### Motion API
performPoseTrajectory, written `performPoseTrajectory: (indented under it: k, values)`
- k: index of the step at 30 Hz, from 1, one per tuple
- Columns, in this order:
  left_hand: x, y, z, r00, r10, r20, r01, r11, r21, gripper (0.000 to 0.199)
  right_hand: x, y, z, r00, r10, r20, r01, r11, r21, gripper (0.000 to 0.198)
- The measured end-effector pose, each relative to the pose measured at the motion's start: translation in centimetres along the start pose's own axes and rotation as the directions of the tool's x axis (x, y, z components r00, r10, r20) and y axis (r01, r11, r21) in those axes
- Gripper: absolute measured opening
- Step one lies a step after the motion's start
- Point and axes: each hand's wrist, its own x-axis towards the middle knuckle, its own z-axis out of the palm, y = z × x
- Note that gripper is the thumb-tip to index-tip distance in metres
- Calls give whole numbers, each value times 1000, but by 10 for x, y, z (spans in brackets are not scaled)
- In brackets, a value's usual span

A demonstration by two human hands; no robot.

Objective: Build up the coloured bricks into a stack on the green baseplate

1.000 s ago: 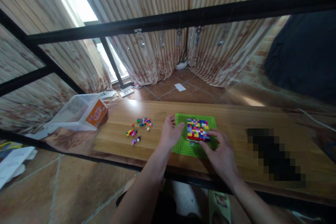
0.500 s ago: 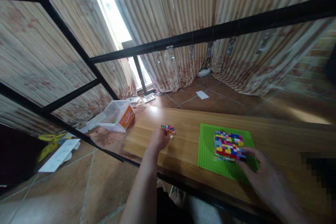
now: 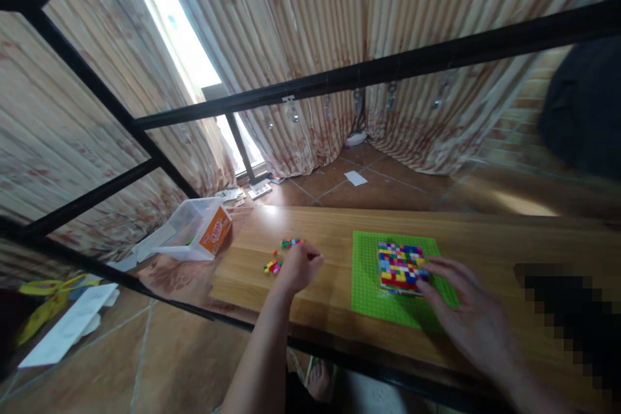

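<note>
On the wooden table lies a green studded baseplate (image 3: pixel 363 272), and on it stands a flat, many-coloured building-brick block (image 3: pixel 400 266). My right hand (image 3: pixel 458 294) is at the block's right edge, thumb and fingers closed against it. Left of the baseplate, my left hand (image 3: pixel 301 266) hovers over the table with its fingers pinched together. Whatever may be between those fingertips is hidden. Loose small bricks (image 3: pixel 273 266) lie just left of this hand, and another small brick cluster (image 3: pixel 291 243) sits behind it, partly covered.
A clear plastic box (image 3: pixel 194 226) with an orange label stands beyond the table's left end. Black metal bars (image 3: pixel 330 81) run across behind the wooden table (image 3: pixel 330 220). A dark rounded shape (image 3: pixel 582 103) is at the far right. White paper (image 3: pixel 356 178) lies on the tiled floor.
My left hand has moved right, away from the loose bricks and nearer the baseplate, uncovering a brick cluster. My right hand stays at the block's edge. The camera view has turned right.
</note>
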Motion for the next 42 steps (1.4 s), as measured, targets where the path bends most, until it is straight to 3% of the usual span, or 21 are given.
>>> performPoseTrajectory:
  k: [2, 5, 8, 15, 18, 23, 32, 37, 42]
  values:
    - [-5, 19, 12, 983, 94, 159, -62, 979, -196, 19, -1, -11, -1, 998, -64, -1, 64, 994, 90, 24]
    - [-16, 47, 32, 921, 145, 362, 40, 888, -458, 19, -2, -26, -1, 987, -157, -25, 159, 974, 161, 16]
    - [-26, 65, 45, 861, 199, 468, 131, 803, -581, 23, -2, -37, -1, 975, -223, -6, 220, 960, 174, 17]
    - [-31, 80, 60, 828, 218, 516, 214, 728, -651, 32, 0, -44, -9, 975, -220, -14, 218, 952, 216, 13]
    - [-34, 84, 68, 828, 221, 515, 237, 695, -679, 37, -4, -38, -11, 982, -190, 1, 185, 956, 229, 13]
    - [-33, 85, 78, 782, 279, 557, 234, 697, -677, 41, -10, -22, -16, 993, -110, 37, 102, 980, 171, 21]
    - [-23, 70, 57, 882, 159, 443, 194, 735, -650, 32, 2, -5, -29, 997, 73, -7, -73, 997, 26, 40]
    - [-12, 55, 49, 973, 108, 202, 19, 840, -542, 23, 8, 1, -31, 990, 140, 9, -140, 988, 70, 33]
    - [-7, 52, 62, 984, 154, 95, -101, 902, -421, 17, 8, -4, -30, 974, 220, 48, -224, 970, 93, 25]
